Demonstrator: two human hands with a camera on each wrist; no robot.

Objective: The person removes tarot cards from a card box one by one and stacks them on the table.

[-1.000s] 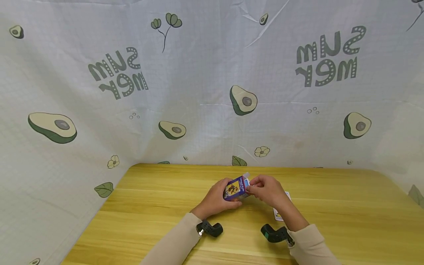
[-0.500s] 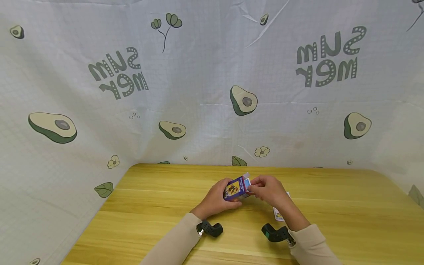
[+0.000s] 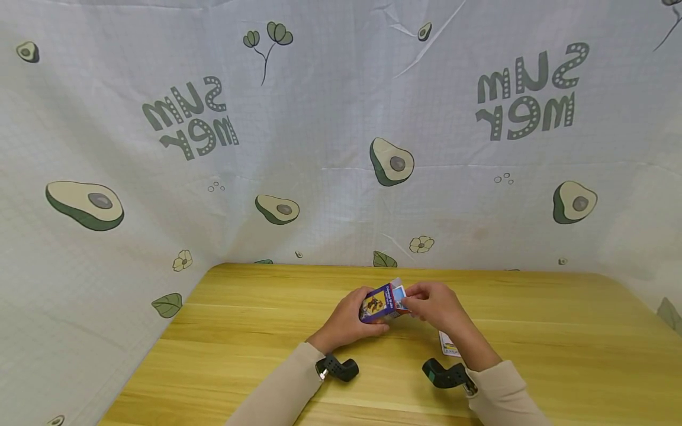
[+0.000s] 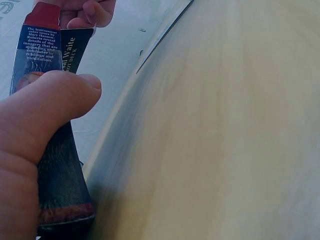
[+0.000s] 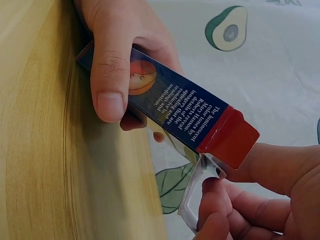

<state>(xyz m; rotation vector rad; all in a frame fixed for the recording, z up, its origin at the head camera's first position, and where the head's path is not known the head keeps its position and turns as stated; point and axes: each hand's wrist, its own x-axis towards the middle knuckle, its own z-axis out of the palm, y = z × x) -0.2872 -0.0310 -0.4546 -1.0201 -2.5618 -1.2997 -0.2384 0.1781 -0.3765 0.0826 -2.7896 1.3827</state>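
A tarot deck box (image 3: 375,303), purple-blue with a picture on its front, lies tilted in my left hand (image 3: 345,320). My left thumb (image 4: 55,102) presses along its narrow printed side in the left wrist view. At the box's open end a red flap (image 5: 232,135) and a pale flap (image 5: 192,187) stand out. A card (image 3: 399,293) with a light blue picture sticks partly out of that end. My right hand (image 3: 434,305) pinches its outer edge; whether more cards lie behind it, I cannot tell. The fingertips of my right hand (image 4: 96,12) also show beyond the box.
Another card (image 3: 449,345) lies on the wooden table (image 3: 256,355), partly hidden under my right forearm. A white curtain (image 3: 330,118) printed with avocados hangs behind the table's back edge. Each wrist carries a black camera mount (image 3: 341,368).
My right hand has drawn slightly to the right, and more of the blue-pictured card shows outside the box. My left hand and the box have stayed in place.
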